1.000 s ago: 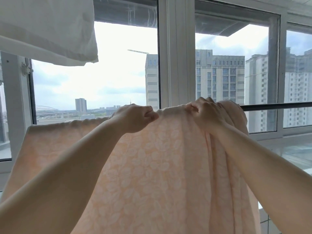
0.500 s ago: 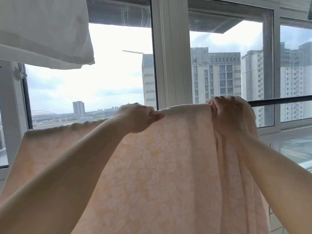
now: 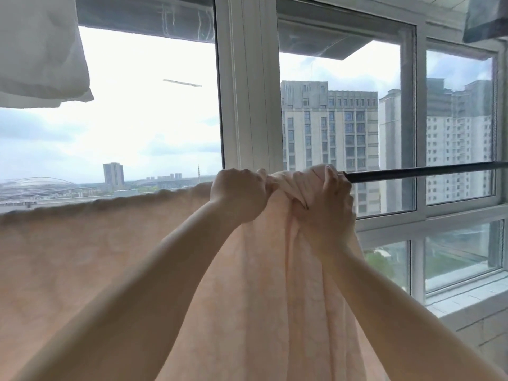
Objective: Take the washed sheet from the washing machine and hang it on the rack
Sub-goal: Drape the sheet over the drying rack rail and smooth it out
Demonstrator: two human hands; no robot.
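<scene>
Since half second ago: right hand slid back left along rail, beside left hand. Both clenched on bunched sheet top edge, draped over rail. Next: pull bunch right, spreading evenly, keeping hem level.

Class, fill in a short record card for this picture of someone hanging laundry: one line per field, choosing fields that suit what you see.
Setting: by a large window with tower blocks outside
Sheet: peach patterned sheet draped over the bar, spread flat to the left, bunched at its right end
Rack bar: dark bar, bare to the right of the sheet
Left hand: left hand grips the sheet's top fold
Right hand: right hand grips the bunched cloth beside the bare bar
Other laundry: white cloth hanging upper left
</scene>
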